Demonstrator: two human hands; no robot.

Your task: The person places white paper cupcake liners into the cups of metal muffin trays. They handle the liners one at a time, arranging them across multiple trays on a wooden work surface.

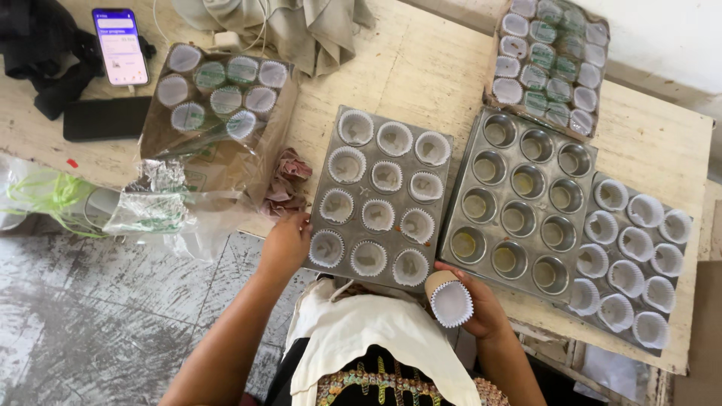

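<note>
The stack of white pleated paper baking cups (450,299) sits in our right hand (481,304), fingers wrapped round it, below the bare grey metal muffin tray (460,201). It looks light and easy to squash, so we hold its sides softly. Our left hand (284,242), fingers together, touches the lined metal tray (322,169). Clear bags of cups (218,94) lie top left.

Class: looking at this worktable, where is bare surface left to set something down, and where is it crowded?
Bare table lies between the cloth and the top-right carton; another patch lies right of that carton. Crowded: the three muffin trays abut, and the left hand meets plastic wrap.
</note>
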